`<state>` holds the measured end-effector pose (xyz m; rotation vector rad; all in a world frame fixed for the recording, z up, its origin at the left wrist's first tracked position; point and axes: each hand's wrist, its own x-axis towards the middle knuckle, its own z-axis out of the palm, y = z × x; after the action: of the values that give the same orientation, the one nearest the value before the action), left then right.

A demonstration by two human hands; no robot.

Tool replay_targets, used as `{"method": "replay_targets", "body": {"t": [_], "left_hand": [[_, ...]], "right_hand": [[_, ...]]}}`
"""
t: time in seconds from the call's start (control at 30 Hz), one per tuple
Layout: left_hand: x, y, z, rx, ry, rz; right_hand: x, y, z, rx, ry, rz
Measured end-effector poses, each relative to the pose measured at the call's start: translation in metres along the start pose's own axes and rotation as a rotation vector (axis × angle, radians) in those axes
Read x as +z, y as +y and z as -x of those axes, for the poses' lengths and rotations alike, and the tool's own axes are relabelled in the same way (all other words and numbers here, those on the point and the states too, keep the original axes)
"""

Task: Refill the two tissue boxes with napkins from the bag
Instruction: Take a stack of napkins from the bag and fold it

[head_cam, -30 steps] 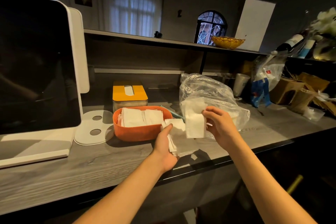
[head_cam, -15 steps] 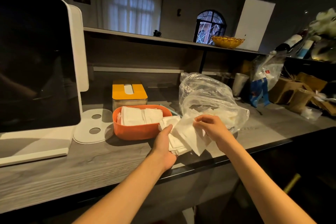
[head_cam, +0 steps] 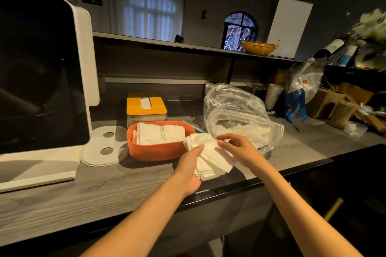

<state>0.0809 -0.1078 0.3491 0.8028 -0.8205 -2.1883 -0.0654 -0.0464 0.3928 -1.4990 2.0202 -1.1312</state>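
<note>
Grey woodgrain counter (head_cam: 62, 198) carries a glossy black screen (head_cam: 37, 73) at far left, then a flat white lid (head_cam: 104, 148) with two round holes. Behind sits a box (head_cam: 146, 108) with a yellow slotted top; nearer, an open orange tub (head_cam: 158, 150), round-cornered, holds folded white napkins. Just beside its right rim, the left hand (head_cam: 191, 165) grips a fanned napkin stack (head_cam: 208, 156), thumb on top. The right hand (head_cam: 240, 148) pinches the stack's upper edge, fingers curled. A crinkled clear bag (head_cam: 236, 110) stands behind, napkins inside.
</note>
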Motion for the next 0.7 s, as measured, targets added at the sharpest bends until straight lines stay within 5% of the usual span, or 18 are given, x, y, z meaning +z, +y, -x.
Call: {"method": "replay_targets", "body": {"t": [0.13, 0.37, 0.57, 0.7], "left_hand": [[0.001, 0.001, 0.002, -0.031, -0.041, 0.026], [0.003, 0.001, 0.005, -0.021, -0.077, 0.07], [0.005, -0.001, 0.011, -0.024, -0.158, 0.208], [0.011, 0.003, 0.016, -0.044, -0.176, 0.205]], "right_hand": [[0.001, 0.001, 0.004, 0.045, -0.081, 0.077], [0.001, 0.004, 0.005, 0.001, 0.144, 0.123], [0.005, -0.023, 0.01, 0.133, 0.14, -0.489], [0.028, -0.023, 0.016, 0.198, 0.063, -0.299]]}}
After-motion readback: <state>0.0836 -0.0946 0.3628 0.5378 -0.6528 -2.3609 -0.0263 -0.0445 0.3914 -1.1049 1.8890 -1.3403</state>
